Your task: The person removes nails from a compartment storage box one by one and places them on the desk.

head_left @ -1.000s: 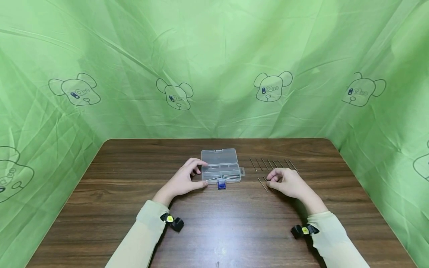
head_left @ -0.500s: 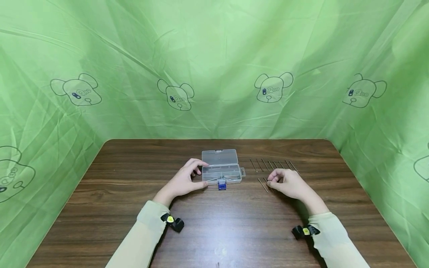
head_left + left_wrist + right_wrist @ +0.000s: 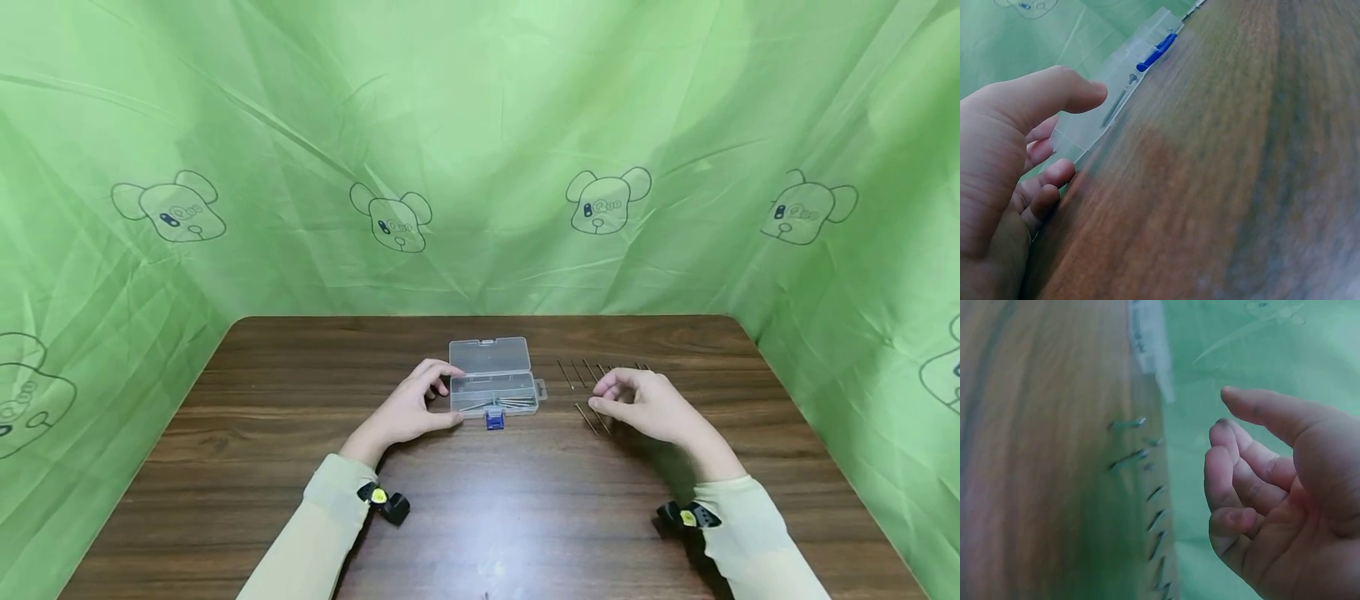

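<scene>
A clear plastic storage box [image 3: 493,392] lies with its lid up on the table, several thin metal nails [image 3: 516,402] in its front compartment. Its blue latch [image 3: 495,420] hangs at the front. My left hand [image 3: 408,408] grips the box's left end, thumb at the front corner and index finger at the back. My right hand [image 3: 645,404] hovers over the loose nails, thumb and index fingertip apart, the other fingers curled with nothing between them. Below its thumb lie two nails, the left nail [image 3: 587,419] fully visible and the other partly hidden by the hand.
Behind the right hand runs a row of several nails [image 3: 566,375], its right part hidden by the hand. The brown wooden table [image 3: 495,517] is enclosed by green cloth [image 3: 480,150] at the back and sides. Each wrist wears a small black camera [image 3: 395,508].
My right hand has lifted slightly, its thumb and index spreading apart above the nails. A second front nail shows more below it. The left hand keeps its hold on the box.
</scene>
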`<move>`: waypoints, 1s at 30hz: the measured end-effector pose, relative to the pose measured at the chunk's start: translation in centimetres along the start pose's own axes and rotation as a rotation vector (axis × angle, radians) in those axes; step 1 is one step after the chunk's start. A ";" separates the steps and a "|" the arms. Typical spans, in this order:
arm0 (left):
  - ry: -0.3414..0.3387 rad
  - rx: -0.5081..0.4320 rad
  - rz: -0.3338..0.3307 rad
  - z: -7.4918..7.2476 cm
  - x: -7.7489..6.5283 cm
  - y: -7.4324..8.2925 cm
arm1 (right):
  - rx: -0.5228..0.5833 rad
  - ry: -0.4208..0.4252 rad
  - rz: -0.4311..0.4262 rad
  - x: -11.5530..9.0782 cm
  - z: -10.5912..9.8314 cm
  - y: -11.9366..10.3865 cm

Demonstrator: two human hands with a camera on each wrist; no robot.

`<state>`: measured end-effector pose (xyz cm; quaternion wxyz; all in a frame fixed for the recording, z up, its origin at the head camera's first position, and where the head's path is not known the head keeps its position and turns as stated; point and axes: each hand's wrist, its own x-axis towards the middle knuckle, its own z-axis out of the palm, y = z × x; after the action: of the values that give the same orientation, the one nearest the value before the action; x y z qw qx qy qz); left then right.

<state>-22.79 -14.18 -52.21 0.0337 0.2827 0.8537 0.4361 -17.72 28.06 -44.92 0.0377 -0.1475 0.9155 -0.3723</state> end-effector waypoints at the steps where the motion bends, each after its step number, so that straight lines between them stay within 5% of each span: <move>1: 0.001 -0.001 0.001 0.0 0.0 0.0 | 0.000 -0.005 -0.011 0.1 0.0 -0.4; 10: 0.001 -0.002 -0.006 0.0 -0.1 0.0 | -0.003 -0.065 -0.097 2.7 0.9 -4.9; 19: 0.007 0.009 -0.006 -0.1 -0.1 0.1 | 0.043 -0.172 -0.175 6.9 3.9 -8.9; 30: 0.009 -0.002 0.012 0.0 0.0 0.2 | 0.081 -0.235 -0.238 9.8 8.9 -9.7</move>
<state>-22.75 -14.09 -52.06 0.0276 0.2859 0.8517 0.4384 -23.12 12.57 -44.22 0.1061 -0.2960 0.8650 -0.3910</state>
